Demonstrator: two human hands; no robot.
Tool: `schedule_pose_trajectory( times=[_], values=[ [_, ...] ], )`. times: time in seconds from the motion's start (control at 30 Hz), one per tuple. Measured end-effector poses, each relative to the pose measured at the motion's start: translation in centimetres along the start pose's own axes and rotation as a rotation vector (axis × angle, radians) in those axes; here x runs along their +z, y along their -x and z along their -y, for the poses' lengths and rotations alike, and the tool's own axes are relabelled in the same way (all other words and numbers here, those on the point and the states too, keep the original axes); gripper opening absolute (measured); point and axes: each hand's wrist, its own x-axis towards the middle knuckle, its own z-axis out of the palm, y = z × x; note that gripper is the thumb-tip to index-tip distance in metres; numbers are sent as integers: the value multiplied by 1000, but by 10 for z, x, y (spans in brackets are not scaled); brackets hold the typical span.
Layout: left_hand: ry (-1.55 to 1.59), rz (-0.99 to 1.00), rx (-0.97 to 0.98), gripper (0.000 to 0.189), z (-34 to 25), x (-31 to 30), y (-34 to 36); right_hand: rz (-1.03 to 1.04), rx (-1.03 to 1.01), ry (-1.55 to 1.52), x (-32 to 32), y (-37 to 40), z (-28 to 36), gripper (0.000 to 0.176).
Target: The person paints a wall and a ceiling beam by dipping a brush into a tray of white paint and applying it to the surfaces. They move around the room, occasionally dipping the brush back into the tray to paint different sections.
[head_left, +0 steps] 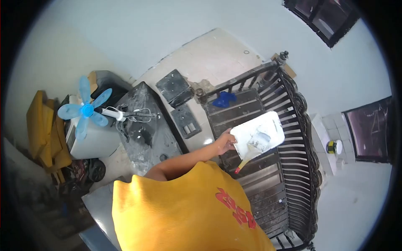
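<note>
My left hand (225,142) reaches out from the yellow shirt and grips the near left edge of a white paint tray (274,123). The fingers are closed round the rim, partly hidden by the tray. A paintbrush (250,155) rests in the tray with its bristle end on the whitish, paint-smeared middle. Its pale handle, red at the tip, sticks out over the tray's lower edge. My right hand does not show anywhere in the picture.
Beneath the tray stands a dark slatted wooden bench (268,201), with a blue cloth-like thing (224,99) on it. To the left are a dusty dark table (146,140), a blue-bladed fan (86,110) and yellow cushions (44,129). A small tub (334,147) sits by the right window.
</note>
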Motion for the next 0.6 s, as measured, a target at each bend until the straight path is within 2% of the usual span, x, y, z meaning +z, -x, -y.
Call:
schedule_pose_trajectory(
  times=[0.07,0.13,0.23,0.3,0.37,0.5,0.6],
  values=[
    [47,-101,63,55,-6,-17,21,48,-38,108,-7,-18,17,30],
    [94,-173,-3,47,-10,-46,35,70,-43,174,-12,-38,30,34],
    [115,-234,49,54,-17,-91,43,19,63,146,10,-66,91,30],
    [149,-242,110,55,-30,-102,44,254,-113,35,53,-56,154,19],
    [197,-260,155,55,-49,-103,39,-22,-101,74,92,-86,192,14],
    [257,-258,147,46,-88,-101,6,17,-129,88,157,-92,266,19],
    [261,-248,130,45,-122,-94,-25,-5,-130,101,182,-99,279,18]
  ],
)
